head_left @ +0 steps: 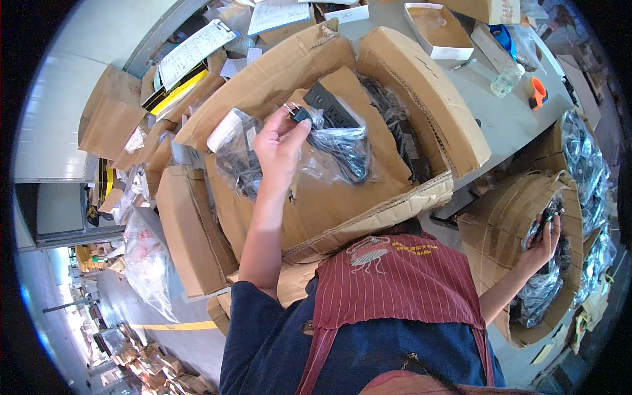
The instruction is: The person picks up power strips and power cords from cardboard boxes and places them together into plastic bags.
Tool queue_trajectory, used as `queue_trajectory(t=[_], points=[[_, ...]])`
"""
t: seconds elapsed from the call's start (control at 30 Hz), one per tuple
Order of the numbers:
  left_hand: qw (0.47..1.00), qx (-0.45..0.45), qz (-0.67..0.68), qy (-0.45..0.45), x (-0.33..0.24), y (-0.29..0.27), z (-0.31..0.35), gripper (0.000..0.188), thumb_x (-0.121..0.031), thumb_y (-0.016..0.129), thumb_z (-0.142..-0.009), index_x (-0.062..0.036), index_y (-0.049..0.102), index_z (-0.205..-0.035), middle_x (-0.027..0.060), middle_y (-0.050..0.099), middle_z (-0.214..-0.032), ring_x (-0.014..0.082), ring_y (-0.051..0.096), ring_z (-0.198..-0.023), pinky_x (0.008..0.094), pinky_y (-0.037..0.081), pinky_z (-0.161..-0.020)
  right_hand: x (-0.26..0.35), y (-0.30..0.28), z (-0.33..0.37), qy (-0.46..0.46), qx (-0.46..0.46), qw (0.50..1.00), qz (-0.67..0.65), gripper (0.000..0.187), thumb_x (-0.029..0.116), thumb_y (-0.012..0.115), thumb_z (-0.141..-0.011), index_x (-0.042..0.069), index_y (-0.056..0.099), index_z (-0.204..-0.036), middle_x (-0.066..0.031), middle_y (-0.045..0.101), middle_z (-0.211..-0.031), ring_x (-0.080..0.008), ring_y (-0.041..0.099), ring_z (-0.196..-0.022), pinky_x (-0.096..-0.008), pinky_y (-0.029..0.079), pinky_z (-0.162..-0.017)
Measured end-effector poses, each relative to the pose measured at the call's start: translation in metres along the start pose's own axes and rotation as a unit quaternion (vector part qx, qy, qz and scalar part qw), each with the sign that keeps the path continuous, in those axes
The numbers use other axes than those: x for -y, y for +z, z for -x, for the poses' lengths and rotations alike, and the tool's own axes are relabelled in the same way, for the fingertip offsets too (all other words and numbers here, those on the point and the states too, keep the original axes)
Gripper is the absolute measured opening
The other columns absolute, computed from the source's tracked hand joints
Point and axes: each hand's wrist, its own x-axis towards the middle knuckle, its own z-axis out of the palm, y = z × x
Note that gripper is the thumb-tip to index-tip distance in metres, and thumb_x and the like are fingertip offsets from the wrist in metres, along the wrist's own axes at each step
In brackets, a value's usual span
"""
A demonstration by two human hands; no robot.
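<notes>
Head view shows the left hand [280, 146] pinching a clear-bagged black power cord [332, 148] by its plug above the open cardboard box [408, 85] — the right hand [543, 247] closed on another bagged cord [546, 220] in the side carton [494, 224] — next, I judge, lowering it in.

Head view, looking down. The left hand [280, 148] is raised over a large open cardboard box [395, 79] on a grey table [507, 125], its fingers pinching a black plug [299, 113] at the top of a clear plastic bag [329, 155] containing a coiled black cable. The right hand [543, 243] reaches into a second cardboard box [490, 230], lower at the right, and grips a black item among further bagged cables [543, 289]. On the table: a small white tray box [438, 29], a clear bottle [507, 80] and an orange tape dispenser [538, 92]. Flattened cartons [191, 243] lie at left.
</notes>
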Motion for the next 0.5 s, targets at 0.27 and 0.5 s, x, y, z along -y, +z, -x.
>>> queue_trajectory(t=[0.27,0.5], points=[[0.977,0.022,-0.15,0.149,-0.014,0.013,0.011,0.036,0.002,0.074,-0.081,0.0049,0.065,-0.115,0.0046,0.069,-0.096,0.0093,0.064,-0.083,0.0231,0.051,-0.076,0.001,0.004,0.002,0.014,0.014,1.0,-0.004,0.038,0.008,0.056,-0.097,-0.001,0.054,-0.133,-0.0154,0.069,-0.113,-0.0105,0.07,-0.087,-0.0138,0.039,-0.043],[0.944,0.035,-0.236,0.229,-0.022,0.016,0.016,0.037,0.005,0.075,-0.075,0.0044,0.066,-0.111,0.0069,0.068,-0.091,0.0098,0.063,-0.076,0.0244,0.052,-0.071,0.002,0.011,0.004,-0.007,-0.014,0.999,0.033,0.037,0.011,0.061,-0.094,0.0,0.058,-0.129,-0.0121,0.072,-0.101,-0.0018,0.054,-0.055,-0.0159,0.029,-0.04]])
